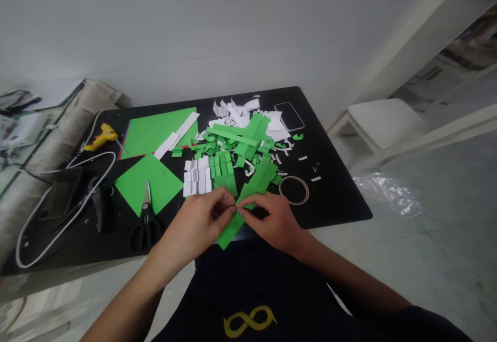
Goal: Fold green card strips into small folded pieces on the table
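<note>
Green strip (261, 177) below, left hand (204, 218) and right hand (275, 221) pinched nearly closed, fingertips meeting on what seems a tiny scrap (236, 206), which uneven pulling could tear.

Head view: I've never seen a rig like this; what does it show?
No machine here: a person works bare-handed. The one picture comes from a camera worn on the head, looking forward and down. The left hand and right hand meet at the fingertips over a green paper strip; what they pinch is too small to tell. On the black table lie green and white paper scraps, a green paper square with the blades of black-handled scissors on it, and a yellow glue gun.
</note>
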